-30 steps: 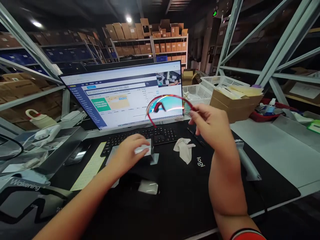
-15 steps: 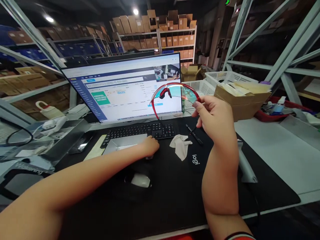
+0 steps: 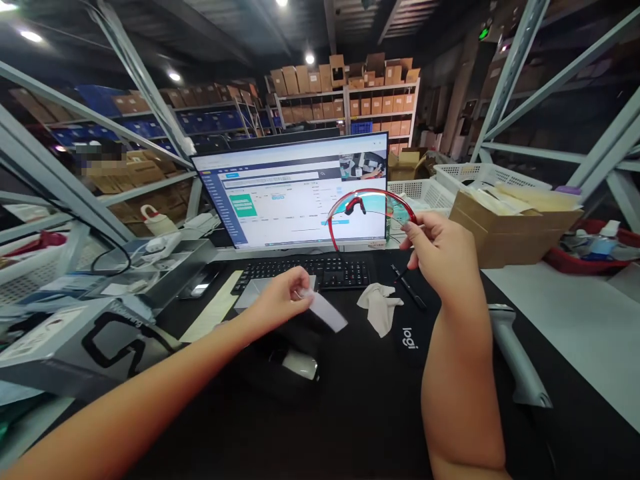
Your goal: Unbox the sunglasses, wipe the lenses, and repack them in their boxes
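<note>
Red-framed sports glasses (image 3: 379, 201) with a bluish lens are held up before the monitor, pinched at one side by my right hand (image 3: 443, 252). My left hand (image 3: 290, 293) pinches a thin whitish strip (image 3: 329, 313), paper or film, which is blurred. Behind that hand lies an open grey box (image 3: 246, 295), partly hidden. Below it on the mat sits a dark, glossy object with a pale part (image 3: 300, 365); its kind is unclear. A crumpled beige cloth (image 3: 381, 308) lies between my hands.
A monitor (image 3: 300, 207) and keyboard (image 3: 350, 275) stand behind. A pen (image 3: 410, 288) and grey barcode scanner (image 3: 520, 360) lie right. A phone (image 3: 200, 283) and printed grey box (image 3: 85, 347) are left. A cardboard box (image 3: 515, 230) and white baskets (image 3: 425, 193) stand back right.
My left hand has lifted from beside the grey box and now holds the whitish strip. My right hand still holds the glasses. The view has shifted left and up.
</note>
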`<state>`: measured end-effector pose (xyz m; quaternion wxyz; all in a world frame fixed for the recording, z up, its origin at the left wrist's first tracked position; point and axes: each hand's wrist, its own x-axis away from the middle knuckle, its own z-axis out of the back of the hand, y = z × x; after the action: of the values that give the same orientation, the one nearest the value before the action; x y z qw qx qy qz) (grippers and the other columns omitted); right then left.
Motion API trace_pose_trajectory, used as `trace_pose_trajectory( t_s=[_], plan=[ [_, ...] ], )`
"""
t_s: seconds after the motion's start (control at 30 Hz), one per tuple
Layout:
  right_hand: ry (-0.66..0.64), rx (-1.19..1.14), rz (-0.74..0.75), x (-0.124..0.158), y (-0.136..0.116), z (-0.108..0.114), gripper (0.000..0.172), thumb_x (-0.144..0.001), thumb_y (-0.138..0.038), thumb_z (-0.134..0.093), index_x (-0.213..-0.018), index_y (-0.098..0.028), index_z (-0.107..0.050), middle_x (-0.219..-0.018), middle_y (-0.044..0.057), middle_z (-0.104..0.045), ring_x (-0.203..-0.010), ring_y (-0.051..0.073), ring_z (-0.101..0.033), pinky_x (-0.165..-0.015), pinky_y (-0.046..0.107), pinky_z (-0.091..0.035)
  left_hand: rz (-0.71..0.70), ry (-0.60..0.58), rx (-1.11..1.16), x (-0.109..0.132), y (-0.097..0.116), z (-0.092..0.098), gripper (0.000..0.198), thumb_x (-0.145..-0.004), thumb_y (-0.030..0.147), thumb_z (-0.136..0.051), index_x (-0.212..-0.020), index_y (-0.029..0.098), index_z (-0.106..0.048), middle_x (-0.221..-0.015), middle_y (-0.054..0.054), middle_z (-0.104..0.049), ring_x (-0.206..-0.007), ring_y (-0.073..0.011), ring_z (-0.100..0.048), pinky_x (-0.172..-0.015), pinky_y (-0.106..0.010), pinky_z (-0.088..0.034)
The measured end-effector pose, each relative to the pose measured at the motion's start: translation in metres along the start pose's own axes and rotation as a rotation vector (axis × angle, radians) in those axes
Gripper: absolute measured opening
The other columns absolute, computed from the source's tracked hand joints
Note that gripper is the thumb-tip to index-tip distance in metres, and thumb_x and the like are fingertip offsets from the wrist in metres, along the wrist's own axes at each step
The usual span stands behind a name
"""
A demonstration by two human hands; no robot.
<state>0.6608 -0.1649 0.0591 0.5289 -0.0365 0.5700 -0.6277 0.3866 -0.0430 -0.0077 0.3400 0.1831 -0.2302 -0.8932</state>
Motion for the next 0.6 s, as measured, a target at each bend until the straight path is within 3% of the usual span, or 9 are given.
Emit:
trace_pose_trajectory(
  t_s=[0.07, 0.13, 0.27, 0.43, 0.6],
  plan=[
    [-0.009, 0.021, 0.002, 0.0, -0.001, -0.006, 0.019, -0.095, -0.033, -0.057, -0.092, -0.02, -0.07, -0.066, -0.003, -0.069, -0.041, 0.011, -0.06, -0.053, 0.025, -0.043, 0.027, 0.114, 0.05, 0.027, -0.01, 0.011, 0.031, -0.088, 0.037, -0.05, -0.113, 0.019, -0.053, -0.094, -0.003, -0.061, -0.077, -0.0156, -0.061, -0.068, -0.027, -0.05],
    [-0.026, 0.035, 0.003, 0.0, -0.003, -0.014, 0.018, -0.095, -0.033, -0.057, -0.09, -0.021, -0.07, -0.066, -0.003, -0.069, -0.041, 0.012, -0.061, -0.054, 0.026, -0.044, 0.068, 0.205, 0.035, 0.053, -0.022, 0.019, 0.035, -0.089, 0.038, -0.05, -0.118, 0.021, -0.058, -0.102, -0.006, -0.063, -0.083, -0.0174, -0.062, -0.07, -0.028, -0.051],
    [-0.091, 0.06, 0.03, 0.003, -0.011, -0.033, 0.016, -0.094, -0.031, -0.057, -0.086, -0.022, -0.068, -0.064, -0.004, -0.069, -0.041, 0.012, -0.061, -0.055, 0.026, -0.045, 0.143, 0.298, -0.104, 0.09, -0.045, 0.032, 0.026, -0.085, 0.037, -0.05, -0.092, 0.021, -0.07, -0.095, -0.006, -0.066, -0.085, -0.0202, -0.063, -0.073, -0.03, -0.049],
    [-0.138, -0.03, 0.014, 0.008, -0.014, -0.053, 0.02, -0.094, -0.035, -0.054, -0.084, -0.021, -0.064, -0.068, -0.001, -0.07, -0.042, 0.012, -0.062, -0.049, 0.025, -0.045, 0.181, 0.312, -0.18, 0.115, -0.054, 0.035, 0.023, -0.084, 0.036, -0.049, -0.084, 0.021, -0.067, -0.093, -0.005, -0.064, -0.091, -0.0212, -0.062, -0.084, -0.033, -0.048],
    [-0.274, -0.169, -0.064, 0.013, -0.014, -0.07, 0.026, -0.095, -0.042, -0.05, -0.082, -0.021, -0.058, -0.069, 0.001, -0.069, -0.044, 0.013, -0.062, -0.042, 0.022, -0.045, 0.289, 0.28, -0.299, 0.122, -0.047, 0.036, 0.025, -0.084, 0.04, -0.059, -0.068, 0.021, -0.059, -0.08, -0.005, -0.06, -0.076, -0.0235, -0.059, -0.069, -0.034, -0.043]
  ],
)
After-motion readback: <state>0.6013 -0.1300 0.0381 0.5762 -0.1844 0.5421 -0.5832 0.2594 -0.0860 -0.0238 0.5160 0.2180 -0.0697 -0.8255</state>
